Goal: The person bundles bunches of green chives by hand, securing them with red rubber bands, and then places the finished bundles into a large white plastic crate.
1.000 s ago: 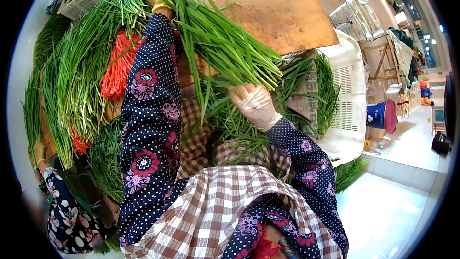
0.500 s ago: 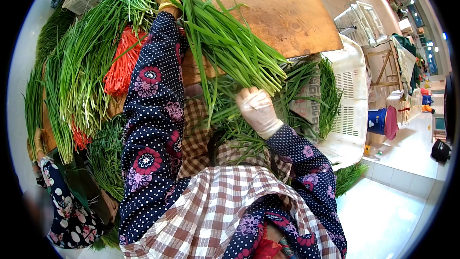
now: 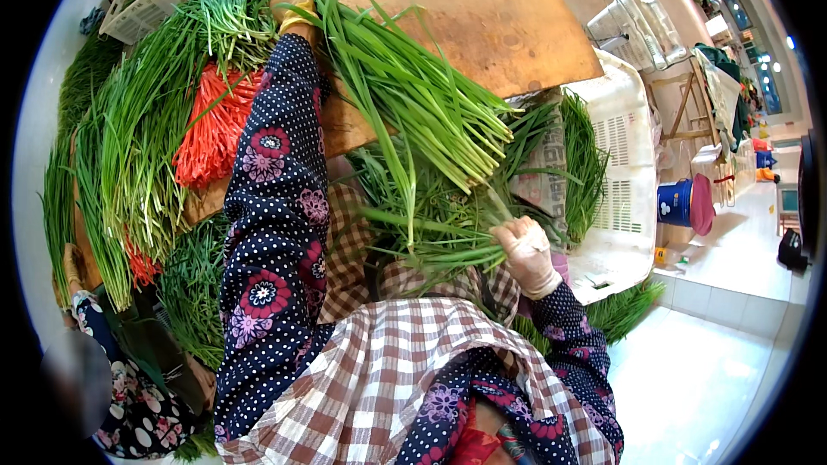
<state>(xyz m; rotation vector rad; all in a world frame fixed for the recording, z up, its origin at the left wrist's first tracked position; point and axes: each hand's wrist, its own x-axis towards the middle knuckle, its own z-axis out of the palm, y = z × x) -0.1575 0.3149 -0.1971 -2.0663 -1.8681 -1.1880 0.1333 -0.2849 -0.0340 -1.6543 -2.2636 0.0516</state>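
A bunch of long green garlic chives (image 3: 413, 77) lies slantwise over the wooden tabletop's near edge, its pale stalk ends pointing toward my right side. At its far, leafy end, my gloved left hand (image 3: 295, 9) is closed around it. My gloved right hand (image 3: 524, 250) is a closed fist below the stalk ends, apart from the bunch. A pale blurred streak runs from the stalk ends toward that fist, and loose green leaves (image 3: 448, 260) reach up to it. What the fist holds is mostly hidden by its fingers.
The wooden tabletop (image 3: 500, 17) spreads ahead. More chives (image 3: 129, 146) and red ties (image 3: 220, 125) lie at left, near a co-worker's gloved hand (image 3: 72, 267). A white plastic crate (image 3: 633, 138) with greens stands at right; a blue bucket (image 3: 674, 203) is beyond it.
My right hand has moved away from the stalk ends, down and to the right, as a fist. My left hand stays on the bunch. The whole view has shifted slightly.
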